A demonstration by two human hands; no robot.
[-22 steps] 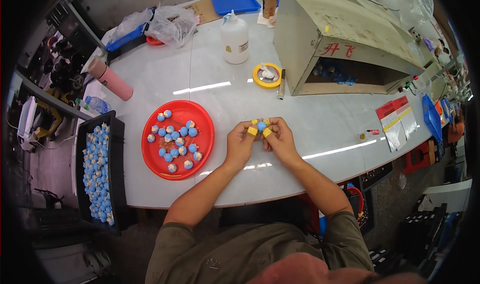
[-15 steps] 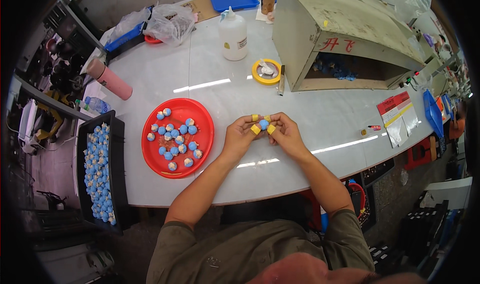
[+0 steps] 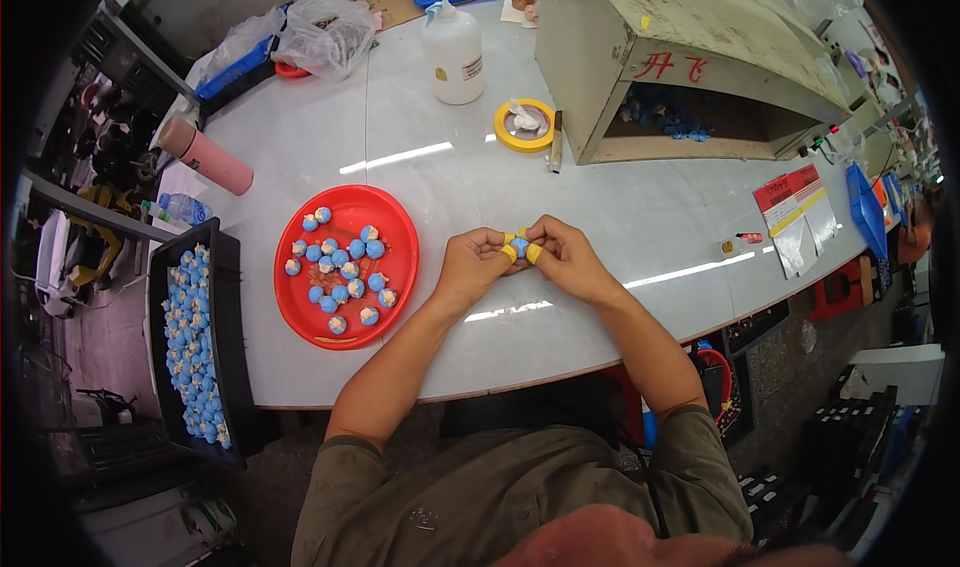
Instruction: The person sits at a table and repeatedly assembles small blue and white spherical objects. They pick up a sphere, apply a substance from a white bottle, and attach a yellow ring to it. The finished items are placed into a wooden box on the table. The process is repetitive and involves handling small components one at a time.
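Note:
Between my two hands, above the grey-white table, is a small blue ball [image 3: 519, 248]. My left hand [image 3: 475, 265] pinches it from the left, thumb and forefinger wrapped in yellow tape. From the right, my right hand [image 3: 562, 257] grips the same ball, its thumb and forefinger also taped yellow. The fingers cover most of the ball's sides. To the left of my hands stands a round red tray [image 3: 408, 257] holding several blue balls with cream-coloured pieces on them, such as the ball at its upper edge [image 3: 322, 214].
A black crate [image 3: 232, 347] full of similar balls is at the left edge. Behind it stands a pink bottle [image 3: 212, 159]. Farther back are a white squeeze bottle [image 3: 453, 55], a yellow tape roll [image 3: 507, 137] and a large open-fronted metal box [image 3: 585, 87]. Red-and-white packets [image 3: 795, 212] lie right.
The view has shifted slightly, so the table things sit a little higher and farther left. Both hands still hold the ball, their fingers drawn closer around it.

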